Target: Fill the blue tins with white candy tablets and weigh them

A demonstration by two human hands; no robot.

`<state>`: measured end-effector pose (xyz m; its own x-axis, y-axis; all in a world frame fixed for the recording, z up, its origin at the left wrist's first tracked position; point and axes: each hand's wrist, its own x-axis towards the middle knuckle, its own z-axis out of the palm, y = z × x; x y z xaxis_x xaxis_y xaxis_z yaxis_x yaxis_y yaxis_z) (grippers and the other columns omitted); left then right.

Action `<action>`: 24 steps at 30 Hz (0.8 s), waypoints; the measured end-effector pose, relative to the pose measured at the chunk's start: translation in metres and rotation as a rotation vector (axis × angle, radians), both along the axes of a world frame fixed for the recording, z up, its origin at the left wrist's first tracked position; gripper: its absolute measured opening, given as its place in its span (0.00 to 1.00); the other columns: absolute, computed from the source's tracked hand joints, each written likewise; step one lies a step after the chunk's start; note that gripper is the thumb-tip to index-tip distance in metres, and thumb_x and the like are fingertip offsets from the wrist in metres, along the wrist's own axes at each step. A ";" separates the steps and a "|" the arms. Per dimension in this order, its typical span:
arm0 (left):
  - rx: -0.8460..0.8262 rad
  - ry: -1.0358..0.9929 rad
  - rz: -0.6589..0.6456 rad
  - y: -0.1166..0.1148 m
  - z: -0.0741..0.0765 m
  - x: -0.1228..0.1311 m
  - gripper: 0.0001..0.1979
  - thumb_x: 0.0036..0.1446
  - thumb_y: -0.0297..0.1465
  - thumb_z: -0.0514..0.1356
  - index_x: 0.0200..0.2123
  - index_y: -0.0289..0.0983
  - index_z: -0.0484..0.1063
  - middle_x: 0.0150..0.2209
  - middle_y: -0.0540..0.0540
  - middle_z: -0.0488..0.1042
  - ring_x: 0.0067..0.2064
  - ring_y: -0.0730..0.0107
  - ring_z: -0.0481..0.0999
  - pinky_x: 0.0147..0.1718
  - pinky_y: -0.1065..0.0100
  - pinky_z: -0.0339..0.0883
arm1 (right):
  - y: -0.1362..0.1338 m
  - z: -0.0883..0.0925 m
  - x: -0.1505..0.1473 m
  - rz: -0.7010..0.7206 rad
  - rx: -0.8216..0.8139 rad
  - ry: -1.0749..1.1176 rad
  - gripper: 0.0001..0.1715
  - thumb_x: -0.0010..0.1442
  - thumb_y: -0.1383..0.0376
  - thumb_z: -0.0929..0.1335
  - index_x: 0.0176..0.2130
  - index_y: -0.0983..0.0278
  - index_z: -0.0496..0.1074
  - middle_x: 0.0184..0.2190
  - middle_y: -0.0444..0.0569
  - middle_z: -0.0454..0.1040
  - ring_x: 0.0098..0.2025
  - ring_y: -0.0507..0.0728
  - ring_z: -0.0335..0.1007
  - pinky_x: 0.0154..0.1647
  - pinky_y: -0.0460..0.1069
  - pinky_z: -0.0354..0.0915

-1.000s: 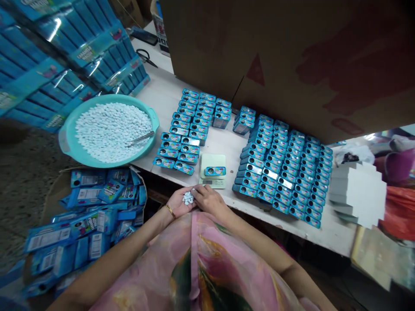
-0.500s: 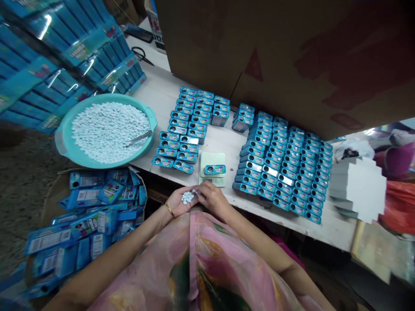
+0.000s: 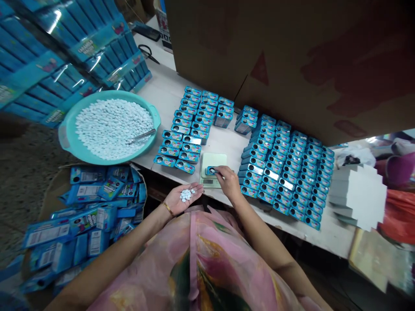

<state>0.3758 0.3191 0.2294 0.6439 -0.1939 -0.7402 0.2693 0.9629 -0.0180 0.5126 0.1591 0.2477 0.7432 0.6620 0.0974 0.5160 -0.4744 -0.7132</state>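
Cupped open, the left hand (image 3: 183, 199) held loose white mints (image 3: 185, 195) while the right hand (image 3: 228, 181) pinched narrowly over a blue tin (image 3: 210, 170) on the scale (image 3: 209, 181), at one o'clock, its hold unclear; tilting could spill the mints.

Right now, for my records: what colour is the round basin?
The basin is turquoise, seen in the head view.

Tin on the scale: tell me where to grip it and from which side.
Pinch the blue tin across its long edges from above, coming from the near side, where the right hand is. It lies flat and narrow on the digital scale, with packed tins on either side.
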 end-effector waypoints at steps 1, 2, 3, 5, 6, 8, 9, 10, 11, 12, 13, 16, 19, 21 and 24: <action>-0.003 0.009 -0.001 0.000 -0.001 -0.002 0.13 0.52 0.22 0.52 0.41 0.26 0.69 0.42 0.34 0.73 0.50 0.55 0.68 0.48 0.58 0.64 | -0.003 0.001 -0.001 -0.029 0.043 0.018 0.13 0.59 0.67 0.61 0.41 0.62 0.70 0.39 0.49 0.72 0.42 0.53 0.68 0.44 0.48 0.63; -0.005 0.016 -0.005 0.000 -0.002 -0.003 0.13 0.52 0.22 0.52 0.41 0.26 0.69 0.42 0.34 0.73 0.50 0.55 0.68 0.48 0.58 0.64 | -0.007 0.002 -0.003 -0.060 0.083 0.035 0.12 0.59 0.67 0.61 0.41 0.62 0.70 0.38 0.49 0.72 0.42 0.53 0.68 0.44 0.48 0.64; -0.006 0.019 -0.009 0.000 -0.003 -0.004 0.13 0.52 0.21 0.52 0.41 0.26 0.69 0.42 0.34 0.73 0.50 0.54 0.68 0.48 0.58 0.64 | -0.011 0.003 -0.004 -0.094 0.120 0.048 0.12 0.59 0.67 0.60 0.40 0.62 0.71 0.38 0.48 0.73 0.41 0.53 0.68 0.44 0.49 0.64; -0.004 0.020 -0.011 0.000 -0.002 -0.006 0.13 0.52 0.21 0.52 0.41 0.25 0.69 0.42 0.33 0.73 0.50 0.53 0.68 0.48 0.58 0.64 | -0.020 0.005 -0.007 -0.170 0.175 0.051 0.12 0.59 0.66 0.61 0.39 0.62 0.71 0.37 0.48 0.73 0.41 0.53 0.69 0.45 0.50 0.64; -0.001 0.022 -0.008 0.000 -0.002 -0.007 0.13 0.52 0.21 0.52 0.41 0.25 0.69 0.42 0.33 0.73 0.50 0.53 0.68 0.47 0.58 0.64 | -0.025 0.006 -0.008 -0.208 0.190 0.045 0.11 0.58 0.66 0.61 0.39 0.62 0.71 0.36 0.48 0.73 0.41 0.53 0.69 0.45 0.51 0.64; 0.009 0.029 0.001 0.002 0.000 -0.008 0.13 0.52 0.21 0.52 0.41 0.25 0.69 0.42 0.33 0.73 0.50 0.54 0.68 0.47 0.58 0.64 | -0.037 0.007 -0.011 -0.275 0.199 0.036 0.10 0.58 0.67 0.61 0.37 0.62 0.71 0.34 0.48 0.73 0.39 0.53 0.69 0.43 0.51 0.64; 0.014 0.032 0.003 0.003 0.001 -0.010 0.13 0.52 0.21 0.53 0.41 0.25 0.69 0.42 0.34 0.73 0.49 0.54 0.68 0.47 0.59 0.64 | -0.043 0.007 -0.012 -0.305 0.197 0.034 0.10 0.57 0.67 0.61 0.36 0.62 0.72 0.33 0.48 0.73 0.38 0.53 0.69 0.42 0.51 0.65; 0.019 0.035 0.000 0.003 0.002 -0.011 0.13 0.52 0.21 0.52 0.41 0.26 0.69 0.42 0.34 0.73 0.49 0.55 0.69 0.47 0.59 0.65 | -0.047 0.007 -0.015 -0.333 0.192 0.030 0.10 0.57 0.67 0.61 0.35 0.63 0.71 0.33 0.48 0.73 0.37 0.54 0.69 0.41 0.51 0.65; 0.020 0.036 -0.007 0.004 0.003 -0.012 0.13 0.52 0.21 0.52 0.42 0.26 0.69 0.42 0.34 0.73 0.49 0.55 0.69 0.47 0.59 0.65 | -0.050 0.007 -0.018 -0.354 0.185 0.025 0.10 0.57 0.67 0.61 0.35 0.63 0.71 0.33 0.48 0.73 0.37 0.54 0.69 0.40 0.51 0.65; 0.017 0.036 -0.019 0.004 0.004 -0.013 0.14 0.52 0.21 0.52 0.42 0.26 0.68 0.42 0.34 0.73 0.49 0.56 0.69 0.47 0.59 0.65 | -0.050 0.008 -0.023 -0.358 0.177 0.024 0.10 0.58 0.67 0.61 0.35 0.63 0.71 0.33 0.48 0.73 0.37 0.54 0.69 0.40 0.51 0.65; 0.012 0.031 -0.034 0.004 0.004 -0.014 0.14 0.52 0.21 0.52 0.43 0.26 0.68 0.43 0.34 0.72 0.49 0.56 0.69 0.46 0.59 0.65 | -0.048 0.009 -0.028 -0.333 0.166 0.028 0.11 0.58 0.68 0.60 0.36 0.63 0.71 0.33 0.48 0.72 0.37 0.53 0.69 0.40 0.50 0.65; -0.022 0.014 -0.069 0.002 0.002 -0.015 0.13 0.54 0.22 0.51 0.42 0.26 0.68 0.42 0.34 0.73 0.46 0.57 0.71 0.45 0.59 0.66 | -0.024 0.010 -0.051 -0.033 0.086 0.078 0.12 0.58 0.68 0.60 0.39 0.62 0.70 0.35 0.49 0.72 0.39 0.52 0.67 0.40 0.48 0.64; -0.055 0.042 -0.094 0.000 0.000 -0.016 0.10 0.56 0.25 0.50 0.37 0.28 0.69 0.31 0.39 0.75 0.35 0.64 0.76 0.38 0.63 0.69 | 0.011 0.008 -0.072 0.350 -0.116 0.077 0.14 0.57 0.67 0.62 0.45 0.62 0.67 0.40 0.51 0.70 0.44 0.54 0.65 0.42 0.48 0.63; -0.059 0.066 -0.115 0.000 0.000 -0.018 0.10 0.56 0.27 0.50 0.36 0.29 0.69 0.27 0.42 0.75 0.30 0.66 0.76 0.34 0.65 0.69 | 0.029 0.005 -0.081 0.468 -0.262 0.042 0.17 0.56 0.67 0.63 0.47 0.64 0.65 0.42 0.53 0.69 0.44 0.56 0.64 0.41 0.49 0.63; -0.063 0.063 -0.134 0.001 0.004 -0.021 0.11 0.57 0.28 0.49 0.36 0.29 0.69 0.28 0.42 0.75 0.32 0.65 0.76 0.36 0.64 0.69 | 0.038 0.001 -0.086 0.509 -0.371 0.002 0.17 0.58 0.68 0.62 0.48 0.65 0.64 0.40 0.52 0.69 0.42 0.55 0.64 0.39 0.48 0.63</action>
<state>0.3549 0.3205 0.2329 0.5617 -0.3224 -0.7619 0.3919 0.9148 -0.0981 0.4269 0.1971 0.2491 0.3255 0.9224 -0.2079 0.7412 -0.3854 -0.5497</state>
